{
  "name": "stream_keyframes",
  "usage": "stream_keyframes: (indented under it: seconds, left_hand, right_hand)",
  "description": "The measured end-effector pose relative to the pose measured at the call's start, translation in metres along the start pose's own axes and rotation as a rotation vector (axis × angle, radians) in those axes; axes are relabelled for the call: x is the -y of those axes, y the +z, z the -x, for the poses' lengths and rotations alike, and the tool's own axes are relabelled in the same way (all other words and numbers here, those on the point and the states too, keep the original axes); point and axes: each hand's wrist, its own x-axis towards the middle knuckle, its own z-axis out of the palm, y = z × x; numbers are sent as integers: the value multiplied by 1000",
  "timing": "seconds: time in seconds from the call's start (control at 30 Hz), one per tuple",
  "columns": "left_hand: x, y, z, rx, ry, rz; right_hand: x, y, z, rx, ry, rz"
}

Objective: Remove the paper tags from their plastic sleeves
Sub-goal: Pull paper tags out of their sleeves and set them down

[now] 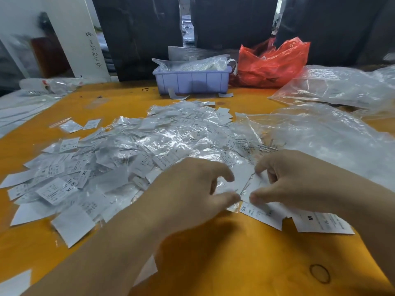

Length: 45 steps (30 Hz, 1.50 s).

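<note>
Left hand (192, 189) and right hand (295, 180) pinch one sleeved tag (245, 184) between them.

Far side of the orange counter (213, 263): a lilac bin (192, 82), a red plastic bag (271, 63) touching its right end, and a rubber band (319, 273) lying close in.

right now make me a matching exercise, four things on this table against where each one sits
Things:
1. lavender bin
2. red plastic bag
3. tag marked M
4. rubber band

Places:
A. near right corner of the table
B. far middle of the table
C. under the right forearm, right of the SX tag
D. right of the bin, at the far edge

Pairs: 1-B, 2-D, 3-C, 4-A
</note>
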Motion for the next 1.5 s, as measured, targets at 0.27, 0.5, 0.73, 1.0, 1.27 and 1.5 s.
stream_keyframes:
  seconds: [0.27, 0.5, 0.73, 1.0, 1.27, 1.5]
  left_hand:
    - [-2, 8, -4, -3, -34, -246]
    - [-7, 9, -6, -29, -76, -287]
    - [-11, 7, -5, -77, -52, -319]
    - [-11, 4, -5, -218, -38, -144]
    - [-6, 4, -5, -261, -92, 98]
    - [-4, -1, -6, -326, -165, 461]
  right_hand:
    - [-1, 5, -3, -17, -85, -45]
    - [4, 10, -3, -15, -210, -141]
    - [7, 7, -3, -47, -216, -293]
    - [7, 4, -7, -21, -128, -698]
    - [5, 8, -7, -88, -234, -657]
    - [7, 5, -4, -124, -352, -755]
